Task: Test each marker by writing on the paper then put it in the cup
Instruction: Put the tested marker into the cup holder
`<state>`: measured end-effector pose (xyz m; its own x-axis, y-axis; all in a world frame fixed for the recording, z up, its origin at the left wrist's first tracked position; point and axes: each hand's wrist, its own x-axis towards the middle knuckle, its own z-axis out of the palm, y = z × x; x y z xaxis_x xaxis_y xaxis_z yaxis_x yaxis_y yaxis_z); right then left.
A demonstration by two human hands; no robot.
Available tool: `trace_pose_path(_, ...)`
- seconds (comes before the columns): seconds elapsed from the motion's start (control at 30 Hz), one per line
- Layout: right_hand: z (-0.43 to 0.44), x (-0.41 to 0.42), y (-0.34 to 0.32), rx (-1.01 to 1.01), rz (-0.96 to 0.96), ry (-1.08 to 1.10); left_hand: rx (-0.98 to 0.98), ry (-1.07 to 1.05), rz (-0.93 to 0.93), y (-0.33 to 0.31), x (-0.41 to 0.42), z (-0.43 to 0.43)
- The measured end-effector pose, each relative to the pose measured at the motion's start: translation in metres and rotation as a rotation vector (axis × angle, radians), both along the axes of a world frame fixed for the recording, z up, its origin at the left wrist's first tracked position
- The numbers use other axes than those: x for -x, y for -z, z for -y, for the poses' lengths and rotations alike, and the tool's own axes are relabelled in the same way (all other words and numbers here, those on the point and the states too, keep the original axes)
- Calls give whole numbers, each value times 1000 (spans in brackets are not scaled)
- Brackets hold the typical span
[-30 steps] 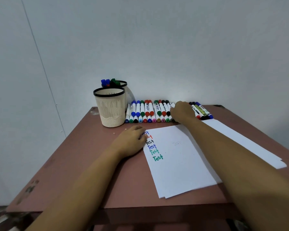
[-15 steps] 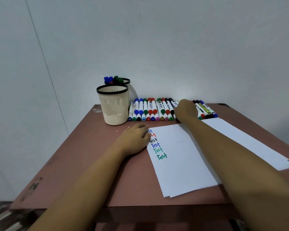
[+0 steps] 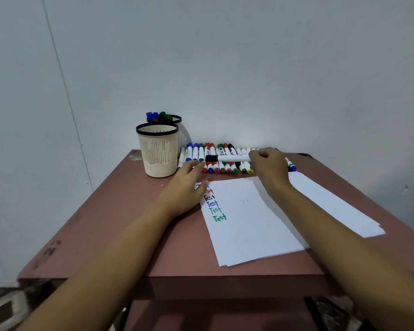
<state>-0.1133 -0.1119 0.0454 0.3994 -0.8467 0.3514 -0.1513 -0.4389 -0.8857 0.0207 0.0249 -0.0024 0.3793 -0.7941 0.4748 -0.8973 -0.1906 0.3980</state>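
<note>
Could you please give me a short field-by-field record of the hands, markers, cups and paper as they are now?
Right hand: holds black-capped marker level, cap on, pointing left
Left hand: open, fingers toward the cap
Marker row: lies along the wall
Front cup: no markers showing
Rear cup: holds capped markers
Paper: Test written in several colours

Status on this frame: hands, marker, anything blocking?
Right hand grips black marker, capped, over the row. Left hand open, near its cap. Nothing blocks paper or front cup.
</note>
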Motion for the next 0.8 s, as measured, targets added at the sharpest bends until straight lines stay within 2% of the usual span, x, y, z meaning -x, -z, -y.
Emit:
trace_pose_path(0.23,-31,11,17,-316,151,-83,29,78,141,-2,6,0)
trace_pose_path(0.37,-34,7,18,-395,238,-131,18,74,159,-2,8,3)
trace_pose_path(0.5,-33,7,20,-542,381,-366,17,131,91,-6,14,4)
trace_pose_path(0.6,-36,6,24,-523,291,-504,58,166,66,-7,17,4)
trace_pose_path(0.8,-35,3,28,-373,222,-440,75,198,-59,-9,22,2)
